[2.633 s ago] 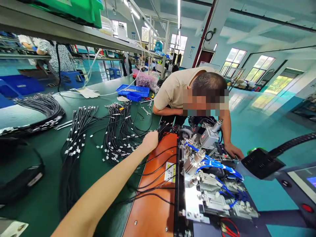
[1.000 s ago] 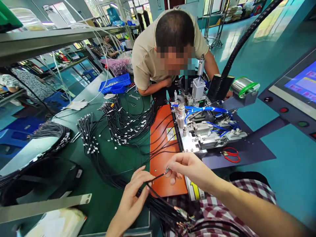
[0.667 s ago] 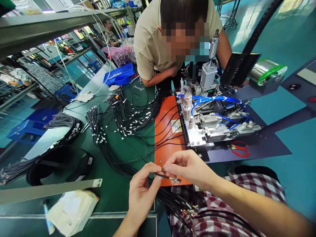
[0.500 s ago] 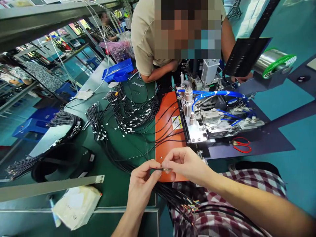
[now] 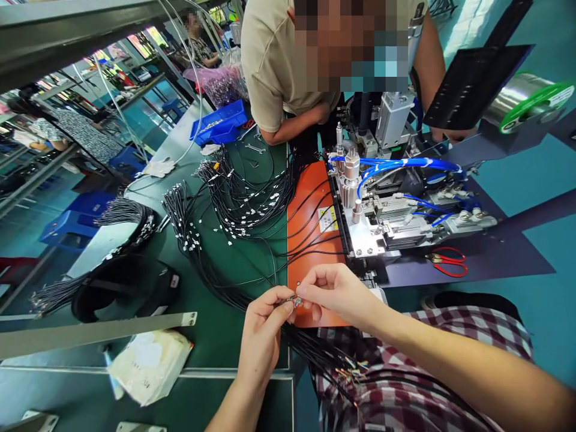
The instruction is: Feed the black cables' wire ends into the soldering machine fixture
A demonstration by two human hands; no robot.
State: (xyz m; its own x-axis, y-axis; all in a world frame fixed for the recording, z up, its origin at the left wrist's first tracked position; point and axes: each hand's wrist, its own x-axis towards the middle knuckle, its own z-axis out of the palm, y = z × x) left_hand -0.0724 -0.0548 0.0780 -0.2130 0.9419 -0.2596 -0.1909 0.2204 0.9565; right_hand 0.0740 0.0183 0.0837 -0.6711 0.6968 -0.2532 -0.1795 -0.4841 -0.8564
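Note:
My left hand (image 5: 263, 324) pinches a black cable close to its stripped end, between thumb and forefinger. Small coloured wires (image 5: 297, 302) fan out at that end. The thumb and forefinger of my right hand (image 5: 339, 294) are closed on the wires' tips. Both hands hover over the front of an orange plate (image 5: 310, 258). Below them, a bundle of black cables (image 5: 310, 347) runs off the table edge, its stripped coloured ends (image 5: 353, 373) lying over my checked clothing.
A metal machine (image 5: 373, 222) with blue tubes stands right of the plate, with red-handled pliers (image 5: 450, 262) beside it. More cable bundles (image 5: 252, 210) lie on the green table. A co-worker (image 5: 270, 72) leans in opposite. A solder spool (image 5: 531, 102) is at right, a plastic bag (image 5: 150, 366) at left.
The coloured wires at the cable end now show spread apart between my fingers; before, they were mostly covered. My view has shifted slightly, moving the scene to the right.

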